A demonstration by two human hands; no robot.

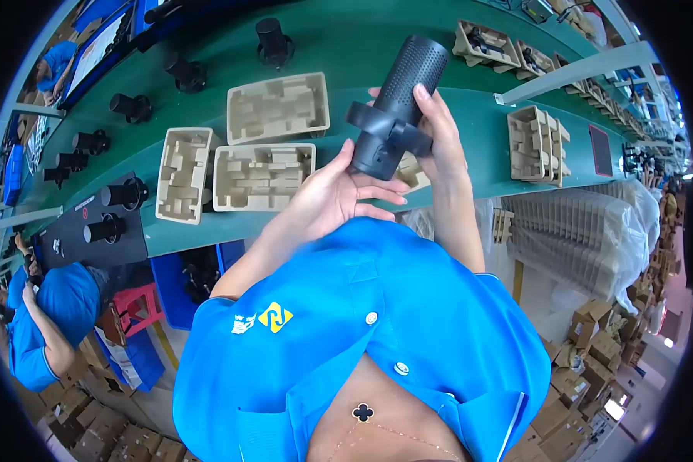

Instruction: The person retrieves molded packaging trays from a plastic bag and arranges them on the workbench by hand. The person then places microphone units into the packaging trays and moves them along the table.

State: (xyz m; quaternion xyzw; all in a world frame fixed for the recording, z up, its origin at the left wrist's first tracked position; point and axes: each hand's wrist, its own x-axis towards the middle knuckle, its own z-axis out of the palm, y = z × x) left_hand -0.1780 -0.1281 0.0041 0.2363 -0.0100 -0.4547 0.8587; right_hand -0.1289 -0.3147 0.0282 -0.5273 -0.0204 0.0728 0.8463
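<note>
A black microphone [412, 73] with a perforated grille and a ring-shaped mount [389, 127] is tilted over the bench in front of my chest. My right hand [444, 142] is closed around its right side, thumb on the grille. Fingertips show at the grille's far left edge. At the lower end is my left hand [335, 192], palm up and fingers spread. Its thumb lies close against the base; whether it bears any weight I cannot tell. Partly hidden behind the hands is a beige pulp piece [414, 175].
Beige pulp trays [277, 108] lie left of my hands on the green bench [346, 73]. Several black microphones [271, 42] stand farther left. Stacked pulp trays [535, 146] sit at right, above plastic-wrapped trays [577, 231]. A co-worker [50, 323] in blue is at lower left.
</note>
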